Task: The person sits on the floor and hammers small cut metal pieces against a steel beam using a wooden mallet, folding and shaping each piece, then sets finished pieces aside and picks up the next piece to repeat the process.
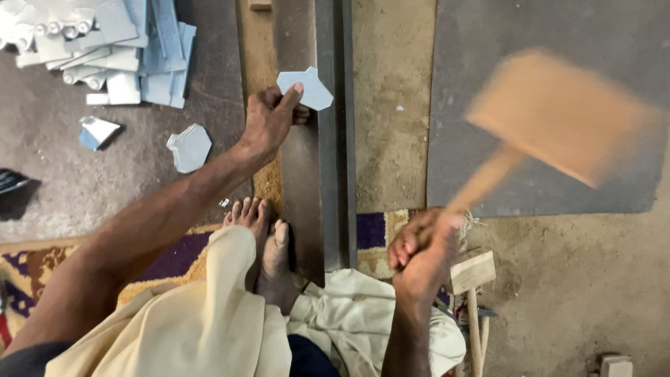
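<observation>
— Swinging that wooden mallet (558,115) with the right hand (419,251), isn't he? The head is a blur, up and to the right, over the dark grey slab (544,42).

— Yes, and the right hand's fingers are curled tight round the lower end of the handle, knuckles toward us. A firm fist, nothing loose about it.

— And the left hand (269,119)?

— Reaching far out, pinning a small pale blue sheet-metal piece (307,87) onto the long dark steel bar (314,153) that runs away from him down the middle of the floor. One fingertip lies on top of the piece; the other fingers seem bent beneath or beside it, so it is a press or pinch, and I cannot tell exactly which.

— Where are his feet?

— Both bare feet (262,244) are at the near end of the bar, just left of it, touching it by the look of things, on a patterned purple and tan rug (174,258).

— What else lies about?

— A stack of pale blue metal pieces (118,49) at far left, one loose cut piece (190,146) near it, and a folded scrap (96,131) further left. A second wooden mallet (473,279) rests on the dirt floor by his right wrist.
</observation>
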`<state>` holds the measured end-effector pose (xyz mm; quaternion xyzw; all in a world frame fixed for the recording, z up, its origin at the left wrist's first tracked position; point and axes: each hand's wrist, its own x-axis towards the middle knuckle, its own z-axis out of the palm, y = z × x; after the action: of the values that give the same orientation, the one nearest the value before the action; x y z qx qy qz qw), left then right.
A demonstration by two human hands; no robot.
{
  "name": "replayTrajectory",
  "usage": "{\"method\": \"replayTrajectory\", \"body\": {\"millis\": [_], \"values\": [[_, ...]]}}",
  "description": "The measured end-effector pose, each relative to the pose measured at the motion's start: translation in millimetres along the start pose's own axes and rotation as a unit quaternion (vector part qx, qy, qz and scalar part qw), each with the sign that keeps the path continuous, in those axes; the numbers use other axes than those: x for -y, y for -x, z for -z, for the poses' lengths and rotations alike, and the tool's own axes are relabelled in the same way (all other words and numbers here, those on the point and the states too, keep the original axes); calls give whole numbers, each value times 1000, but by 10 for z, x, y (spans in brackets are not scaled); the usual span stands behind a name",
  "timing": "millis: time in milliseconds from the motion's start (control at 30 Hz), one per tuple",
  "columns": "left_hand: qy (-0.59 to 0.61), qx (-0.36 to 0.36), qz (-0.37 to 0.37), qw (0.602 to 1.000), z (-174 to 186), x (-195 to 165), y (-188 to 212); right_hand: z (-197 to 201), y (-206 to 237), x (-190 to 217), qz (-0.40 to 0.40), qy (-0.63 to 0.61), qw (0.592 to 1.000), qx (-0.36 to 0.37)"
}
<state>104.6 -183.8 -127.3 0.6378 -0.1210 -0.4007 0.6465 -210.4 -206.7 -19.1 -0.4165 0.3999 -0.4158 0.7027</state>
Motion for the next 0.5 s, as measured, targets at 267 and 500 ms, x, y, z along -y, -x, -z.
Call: {"method": "replayTrajectory", "body": {"millis": [267,500], "values": [[217,22,-14,976,-13,70,-56,-232,-160,-220,-134,306,940,71],[28,14,-16,999,26,76,7,-149,-286,24,85,-53,993,-66]]}}
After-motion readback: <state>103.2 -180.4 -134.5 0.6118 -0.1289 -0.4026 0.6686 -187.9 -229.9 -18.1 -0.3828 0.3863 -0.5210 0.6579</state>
